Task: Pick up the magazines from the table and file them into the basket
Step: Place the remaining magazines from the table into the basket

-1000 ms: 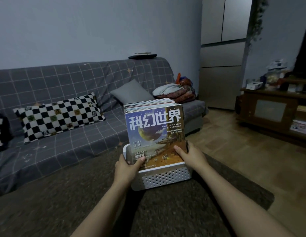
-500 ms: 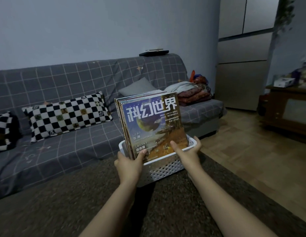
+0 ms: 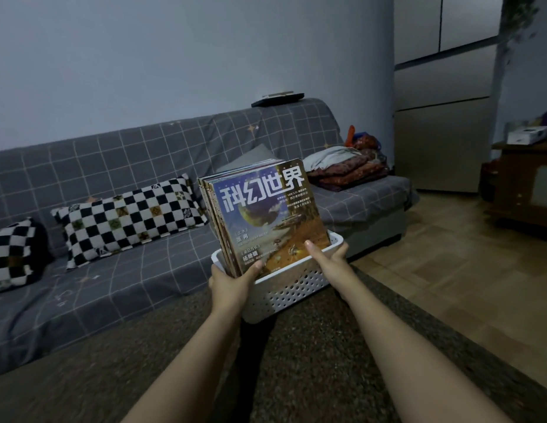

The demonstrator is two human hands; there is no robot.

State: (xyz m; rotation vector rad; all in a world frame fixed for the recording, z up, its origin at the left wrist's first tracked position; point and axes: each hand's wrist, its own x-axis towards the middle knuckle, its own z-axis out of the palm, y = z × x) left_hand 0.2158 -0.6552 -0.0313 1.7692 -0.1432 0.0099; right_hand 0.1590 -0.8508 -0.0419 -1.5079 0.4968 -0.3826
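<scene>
A white perforated basket (image 3: 292,288) stands on the dark speckled table (image 3: 311,355), near its far edge. Several magazines (image 3: 266,215) stand upright in it, the front cover blue and orange with large white characters. My left hand (image 3: 231,280) grips the basket's left end, thumb pressed on the front magazine's lower corner. My right hand (image 3: 328,262) holds the basket's right end, thumb laid against the same cover. The stack leans a little to the left.
A grey checked sofa (image 3: 119,239) runs behind the table, with two black-and-white chequered pillows (image 3: 128,215) and a heap of folded cloth (image 3: 345,169). A wooden cabinet (image 3: 522,184) stands at the right. Wood floor (image 3: 443,270) lies right of the table.
The view has swung left, so basket and magazines appear further right. The basket has turned at an angle and the magazine stack now leans left; both hands stay on its ends.
</scene>
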